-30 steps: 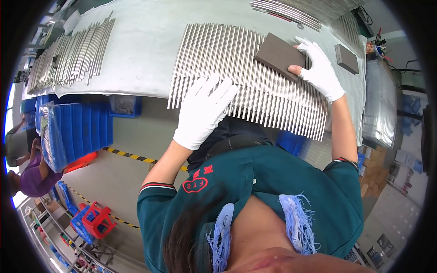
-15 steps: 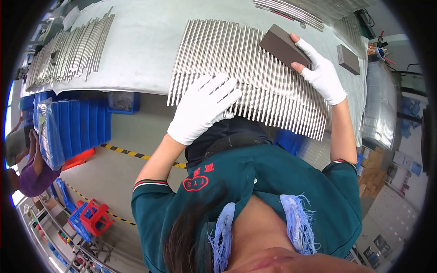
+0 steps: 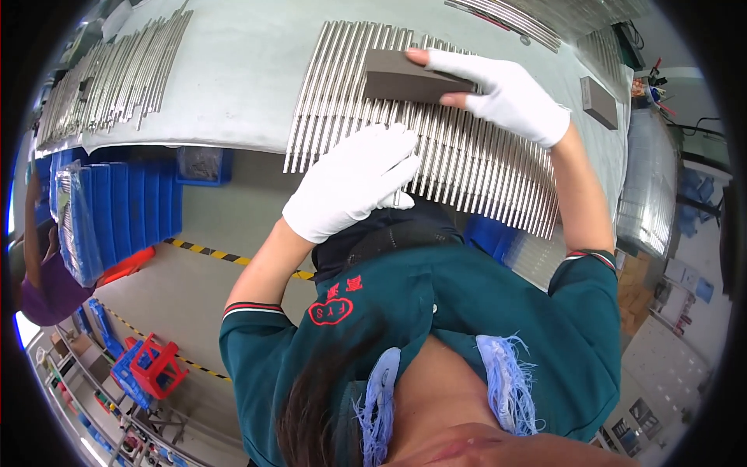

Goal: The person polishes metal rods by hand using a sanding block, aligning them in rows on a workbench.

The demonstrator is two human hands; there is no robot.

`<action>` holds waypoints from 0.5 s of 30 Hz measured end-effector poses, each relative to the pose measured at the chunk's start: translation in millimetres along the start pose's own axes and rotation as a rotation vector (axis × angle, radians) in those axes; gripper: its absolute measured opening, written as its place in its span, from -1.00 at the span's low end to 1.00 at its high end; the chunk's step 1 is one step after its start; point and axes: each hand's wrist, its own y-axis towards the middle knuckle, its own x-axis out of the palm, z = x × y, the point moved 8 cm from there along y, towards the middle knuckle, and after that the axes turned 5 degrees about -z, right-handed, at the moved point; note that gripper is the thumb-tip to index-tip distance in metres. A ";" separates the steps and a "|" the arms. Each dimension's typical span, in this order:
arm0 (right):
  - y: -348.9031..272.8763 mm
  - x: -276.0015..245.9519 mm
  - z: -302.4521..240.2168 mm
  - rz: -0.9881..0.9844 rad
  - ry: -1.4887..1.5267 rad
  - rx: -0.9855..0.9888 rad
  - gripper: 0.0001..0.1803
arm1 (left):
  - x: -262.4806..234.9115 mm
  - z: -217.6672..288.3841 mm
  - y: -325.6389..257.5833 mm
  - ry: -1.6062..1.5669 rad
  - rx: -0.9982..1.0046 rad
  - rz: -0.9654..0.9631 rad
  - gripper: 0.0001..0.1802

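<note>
A row of thin shiny metal rods [image 3: 482, 167] lies side by side at the table's near edge, the ends jutting past it. My right hand [image 3: 510, 97], in a white glove with bare thumb and fingertip showing, grips a dark grey-brown rectangular block [image 3: 412, 82]. The block rests across the upper middle of the rods. My left hand [image 3: 354, 183], gloved in white, lies over the near ends of the rods with its fingers stretched forward on them. Its thumb is partly below the rod ends.
Another bundle of rods [image 3: 117, 82] lies at the table's far left, and more rods [image 3: 506, 23] at the back. A second block [image 3: 598, 103] sits on the right. Blue bins [image 3: 128, 206] stand below on the left, near another person in purple [image 3: 54, 292].
My right hand has slid the block leftward across the rods and turned it nearly level. My left hand stays on the rods, almost in place.
</note>
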 end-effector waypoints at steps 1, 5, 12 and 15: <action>-3.1 -6.0 2.4 -0.005 -0.021 0.041 -0.29 | -0.4 0.1 0.3 -0.013 0.007 0.012 -0.38; -12.2 -11.6 11.2 0.028 0.036 0.082 -0.31 | -0.7 0.3 1.3 -0.012 0.010 0.018 -0.36; -9.9 -8.9 8.7 0.030 -0.018 0.072 -0.32 | -0.9 2.5 7.1 -0.006 -0.003 -0.074 -0.36; -10.5 -14.3 6.0 0.015 0.042 0.056 -0.33 | -1.3 6.7 9.7 0.067 0.024 -0.083 -0.35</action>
